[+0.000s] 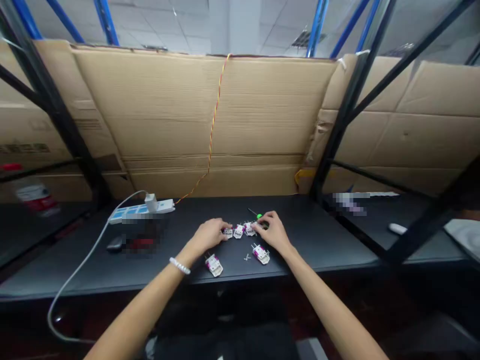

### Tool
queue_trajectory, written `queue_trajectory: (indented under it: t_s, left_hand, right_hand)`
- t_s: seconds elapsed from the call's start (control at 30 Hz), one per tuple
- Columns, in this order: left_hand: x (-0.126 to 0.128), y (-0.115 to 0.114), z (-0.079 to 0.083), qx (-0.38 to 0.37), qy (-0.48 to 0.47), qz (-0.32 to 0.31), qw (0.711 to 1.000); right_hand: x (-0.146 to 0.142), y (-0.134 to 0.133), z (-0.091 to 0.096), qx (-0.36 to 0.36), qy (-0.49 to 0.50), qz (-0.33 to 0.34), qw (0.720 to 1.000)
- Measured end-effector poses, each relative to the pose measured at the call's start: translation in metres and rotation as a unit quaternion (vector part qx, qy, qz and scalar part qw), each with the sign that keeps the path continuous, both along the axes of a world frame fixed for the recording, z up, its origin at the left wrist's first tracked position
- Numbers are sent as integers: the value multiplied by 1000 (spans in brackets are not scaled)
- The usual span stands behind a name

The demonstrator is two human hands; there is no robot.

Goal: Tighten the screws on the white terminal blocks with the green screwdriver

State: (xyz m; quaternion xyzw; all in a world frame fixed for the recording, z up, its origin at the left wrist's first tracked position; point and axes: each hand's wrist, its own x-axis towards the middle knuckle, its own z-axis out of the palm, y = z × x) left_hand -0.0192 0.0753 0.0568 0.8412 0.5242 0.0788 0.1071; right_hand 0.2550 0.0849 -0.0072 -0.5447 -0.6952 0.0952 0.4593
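Cardboard panel point(45, 130) behind the desk point(318, 240) bears blurred, unreadable dark print point(24, 148).

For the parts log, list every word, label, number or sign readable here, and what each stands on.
No text can be read: the dark printing on the cardboard, the label on the bottle, the marks on the power strip and the labels on the white-and-magenta parts are all too small or blurred.
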Motion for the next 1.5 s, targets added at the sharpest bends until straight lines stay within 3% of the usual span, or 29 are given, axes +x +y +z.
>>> queue_trajectory:
  t_s: [0.3, 0.63, 0.83, 1.0, 1.2, 1.5]
  left_hand:
    - [-10, -5, 6, -15, -6, -7, 1000]
    - [-9, 3, -3, -12, -32, -50, 998]
    - [-7, 5, -3, -10, -27, -45, 999]
    - [-15, 3, -1, -23, -48, -65, 996]
    - [-21, 0, -1, -39, -77, -107, 991]
    - [-23, 4, -8, -44, -99, -126, 986]
  right_hand:
    - [11, 1, -6, 14, 26, -15, 999]
    - [25, 5, -2, 74, 102, -63, 990]
    - [31, 3, -5, 87, 136, -57, 985]
    - [50, -21, -4, 93, 100, -55, 989]
    - [56, -45, -17, 41, 46, 4, 998]
    - [46, -21, -27, 32, 10, -1, 999]
